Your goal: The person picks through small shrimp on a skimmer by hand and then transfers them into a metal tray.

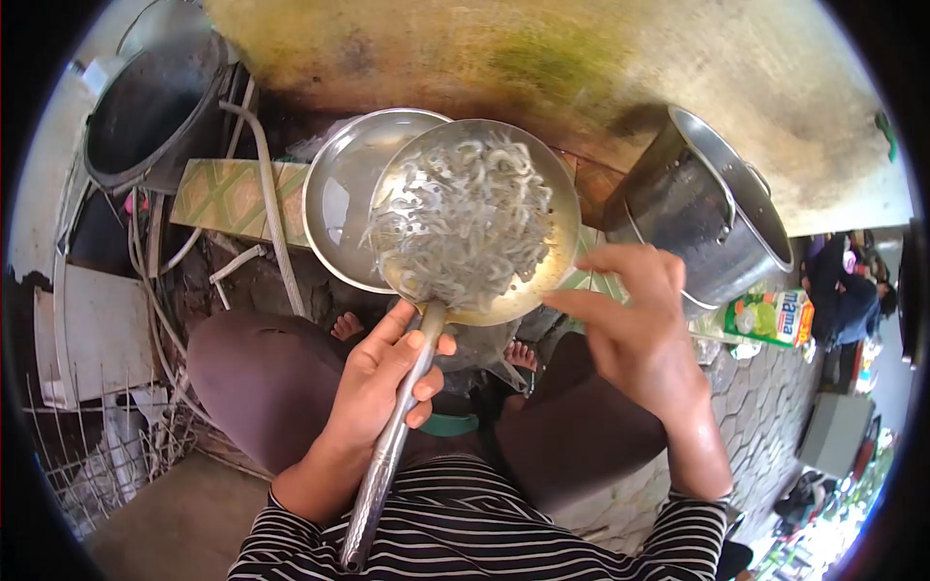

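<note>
My left hand (387,373) is wrapped round the metal handle (392,465) of a wide round skimmer (557,208). Many small, greyish, glossy pieces (475,208) like shrimp or little fish lie spread over the skimmer. Below and to its left is a metal basin (334,208) with cloudy liquid, partly covered by the skimmer. At the skimmer's lower right edge is my right hand (635,324), with thumb and forefinger stretched out and apart and nothing visible between them.
A large steel pot (659,208) leans at the right, near a green packet (770,318). A dark pot (145,121) stands at the upper left, with a pale hose (271,194) beside it. A wire rack (116,465) is at the lower left. Paving (756,407) lies at the right.
</note>
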Action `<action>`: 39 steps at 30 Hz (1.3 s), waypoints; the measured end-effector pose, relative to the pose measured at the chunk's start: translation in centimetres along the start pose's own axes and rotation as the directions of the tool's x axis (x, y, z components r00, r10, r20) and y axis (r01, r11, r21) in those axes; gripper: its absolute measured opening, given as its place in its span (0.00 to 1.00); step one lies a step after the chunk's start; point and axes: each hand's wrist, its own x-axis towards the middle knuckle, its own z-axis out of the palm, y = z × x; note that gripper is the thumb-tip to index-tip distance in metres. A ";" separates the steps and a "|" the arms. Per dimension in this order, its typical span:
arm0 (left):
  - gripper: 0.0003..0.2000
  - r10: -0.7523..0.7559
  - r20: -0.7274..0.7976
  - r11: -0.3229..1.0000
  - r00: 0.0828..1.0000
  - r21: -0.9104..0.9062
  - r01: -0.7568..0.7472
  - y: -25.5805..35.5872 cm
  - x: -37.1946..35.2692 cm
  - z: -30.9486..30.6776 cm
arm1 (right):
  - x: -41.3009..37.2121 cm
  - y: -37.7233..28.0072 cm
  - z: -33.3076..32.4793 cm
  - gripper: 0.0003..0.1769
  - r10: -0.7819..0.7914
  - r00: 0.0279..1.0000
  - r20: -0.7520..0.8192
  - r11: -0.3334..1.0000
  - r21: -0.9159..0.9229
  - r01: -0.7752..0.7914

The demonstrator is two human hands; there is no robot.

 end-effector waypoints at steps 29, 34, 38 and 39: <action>0.24 -0.039 -0.037 0.999 0.999 -0.002 0.039 0.6 -0.1 0.5 | 4.8 -0.6 1.6 0.06 0.032 0.995 0.097 0.979 -0.205 -0.011; 0.23 -0.031 -0.031 0.999 0.999 -0.021 0.030 0.6 0.0 0.4 | 4.6 -0.7 2.2 0.05 0.035 0.993 0.112 0.964 -0.265 -0.004; 0.23 -0.026 -0.032 0.999 0.999 -0.022 0.025 0.6 0.0 0.3 | 4.7 -0.9 2.8 0.06 0.029 0.994 0.109 0.936 -0.351 0.012; 0.23 -0.024 -0.037 0.999 0.999 -0.024 0.023 0.6 0.0 0.3 | 4.7 -0.9 3.0 0.06 0.022 0.994 0.105 0.927 -0.374 0.019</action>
